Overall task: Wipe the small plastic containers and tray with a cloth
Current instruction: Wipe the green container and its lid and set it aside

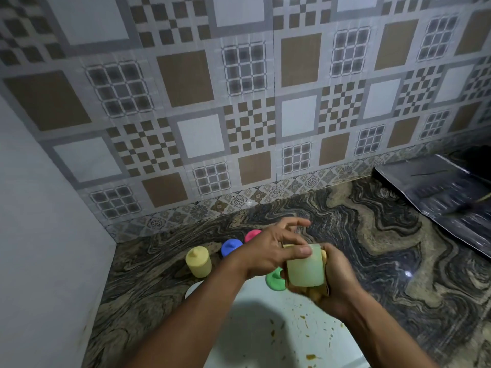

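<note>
My left hand (268, 248) pinches a pale translucent plastic container (305, 269), thumb across its top edge, above the pale tray (265, 328). My right hand (337, 280) cups the container from below and the right, gripping a yellowish cloth (317, 294) against it; most of the cloth is hidden. A yellow lidded container (198, 261) stands on the counter to the left. Blue (231, 247) and pink (252, 235) containers sit behind my left wrist, and a green one (275, 280) is under my hands.
The marbled stone counter (372, 248) meets a patterned tile wall (239, 102) at the back and a plain wall (39, 235) on the left. A dark flat panel (438, 197) lies at the right. Brownish specks dot the tray's surface.
</note>
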Available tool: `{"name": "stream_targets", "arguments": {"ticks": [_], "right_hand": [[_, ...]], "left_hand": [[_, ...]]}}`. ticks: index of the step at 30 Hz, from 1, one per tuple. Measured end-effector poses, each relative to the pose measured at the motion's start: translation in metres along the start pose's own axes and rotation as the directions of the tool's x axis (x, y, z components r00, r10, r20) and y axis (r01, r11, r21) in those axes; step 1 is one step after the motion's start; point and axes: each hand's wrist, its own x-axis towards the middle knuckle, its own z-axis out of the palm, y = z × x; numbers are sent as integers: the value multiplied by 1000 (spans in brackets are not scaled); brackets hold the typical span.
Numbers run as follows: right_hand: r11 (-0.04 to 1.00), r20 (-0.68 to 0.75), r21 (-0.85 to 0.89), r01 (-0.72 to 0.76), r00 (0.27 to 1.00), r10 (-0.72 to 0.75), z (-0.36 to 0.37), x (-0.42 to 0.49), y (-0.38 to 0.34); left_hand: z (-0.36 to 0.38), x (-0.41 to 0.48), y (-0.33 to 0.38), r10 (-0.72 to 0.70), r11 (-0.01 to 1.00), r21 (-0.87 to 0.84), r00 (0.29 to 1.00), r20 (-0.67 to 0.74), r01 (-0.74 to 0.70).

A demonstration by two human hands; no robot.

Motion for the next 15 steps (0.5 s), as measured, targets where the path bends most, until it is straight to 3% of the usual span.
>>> {"name": "stream_targets", "arguments": {"ticks": [2,3,5,8,10,12,15], "right_hand": [[985,124,81,-153,982,142,0,-5,1],[985,126,85,-149,982,138,-1,-5,2],[995,71,61,-75,995,70,-2,3,4],[988,-143,-86,126,980,-137,-1,16,6],[981,-196,-134,140,967,-164,3,16,8],[1000,-51,-1,-9,999,9,8,11,5],[975,175,76,-210,965,195,9,2,1]], "left_hand": [[-2,-4,-3,-36,990,-133,999,-11,34],[-2,-6,-5,-58,986,-159,998,-15,55],[-2,-7,-7,-89,988,-130,995,-42,83],[-3,-2,-5,-63,997,36,993,-98,66],[-3,0,-1,-24,998,49,997,-69,27],[-3,-2,1,3,999,-37,1000,-28,-4],[0,-7,-6,-30,970,-243,998,-46,18]]}}
